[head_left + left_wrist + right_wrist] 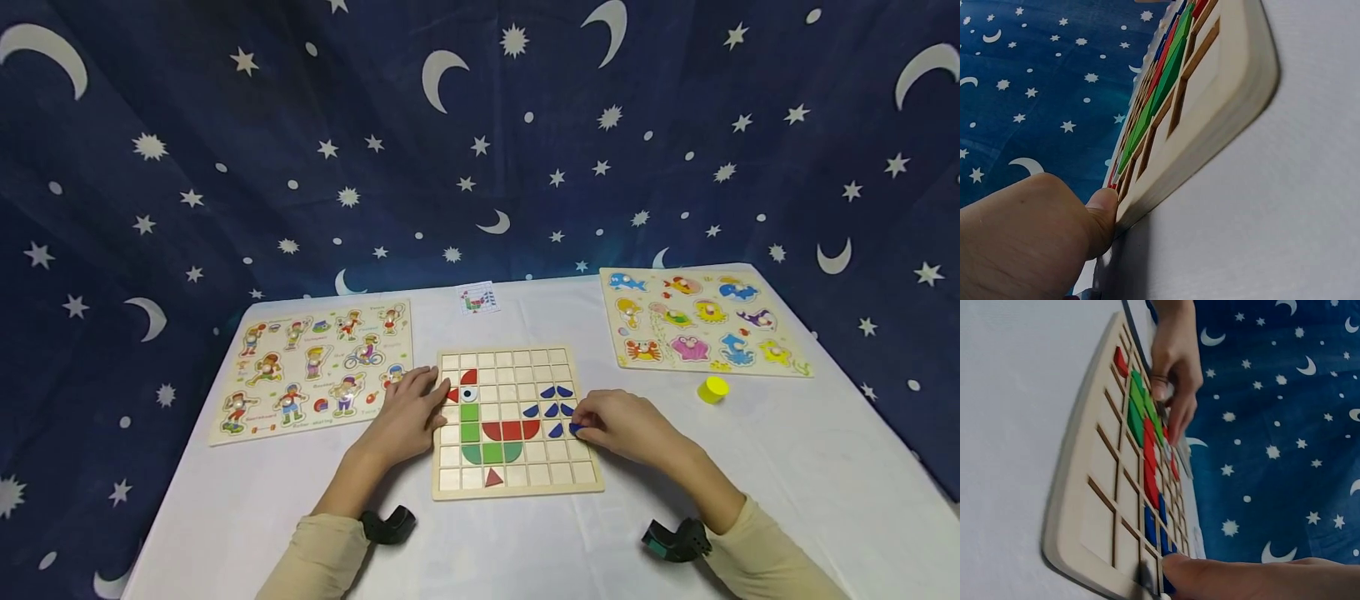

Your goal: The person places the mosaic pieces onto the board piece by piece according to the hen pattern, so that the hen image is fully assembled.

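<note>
A wooden grid board (517,492) lies on the white table, bearing a bird figure made of coloured pieces. My right hand (626,425) is at its right edge, pinching a blue half-round piece (576,428) over the rightmost column. Several blue half-round pieces (552,410) sit in cells just left of those fingers. My left hand (408,414) rests at the board's left edge, its fingertips near a red triangle (453,395) and a round eye piece (468,393). In the left wrist view the left thumb (1104,203) touches the board's rim.
A small picture card (478,298) of a similar bird lies behind the board. At the left is a sports-figure puzzle (315,367), at the back right a sea-animal puzzle (697,321). A yellow cylinder (712,389) stands right of the board. A starry dark-blue cloth (420,167) hangs behind.
</note>
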### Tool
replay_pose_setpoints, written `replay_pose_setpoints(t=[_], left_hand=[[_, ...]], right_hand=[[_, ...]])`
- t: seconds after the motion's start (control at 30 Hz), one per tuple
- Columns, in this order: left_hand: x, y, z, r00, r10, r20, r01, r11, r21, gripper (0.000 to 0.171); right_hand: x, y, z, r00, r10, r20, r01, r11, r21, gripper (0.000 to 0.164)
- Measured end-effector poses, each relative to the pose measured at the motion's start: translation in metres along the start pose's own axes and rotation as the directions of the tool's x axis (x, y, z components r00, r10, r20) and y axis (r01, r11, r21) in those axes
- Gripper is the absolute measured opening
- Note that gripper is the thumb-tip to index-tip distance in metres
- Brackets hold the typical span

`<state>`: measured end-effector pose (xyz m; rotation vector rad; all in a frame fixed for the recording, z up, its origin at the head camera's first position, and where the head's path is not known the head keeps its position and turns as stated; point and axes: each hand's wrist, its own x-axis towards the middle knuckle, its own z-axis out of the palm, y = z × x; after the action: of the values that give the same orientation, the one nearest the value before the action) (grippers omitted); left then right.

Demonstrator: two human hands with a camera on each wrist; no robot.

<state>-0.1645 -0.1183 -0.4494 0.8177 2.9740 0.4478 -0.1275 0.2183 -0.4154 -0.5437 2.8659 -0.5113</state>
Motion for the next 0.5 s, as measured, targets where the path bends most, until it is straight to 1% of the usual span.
replay_pose_setpoints(t=[0.27, 0.5], left_hand=[[-0.003, -0.002, -0.001, 1.0, -0.011, -0.007, 0.011, 1.0, 0.0, 0.05], [0.0, 0.0, 0.0, 1.0, 0.011, -0.018, -0.012, 1.0, -0.005, 0.05]], right_hand=[[0.004, -0.004, 0.01, 0.999, -0.011, -0.034, 0.011, 1.0, 0.0, 0.01], [0.002, -0.002, 0.014, 0.998, 0.042, -0.049, -0.042, 0.999, 0.008, 0.011]])
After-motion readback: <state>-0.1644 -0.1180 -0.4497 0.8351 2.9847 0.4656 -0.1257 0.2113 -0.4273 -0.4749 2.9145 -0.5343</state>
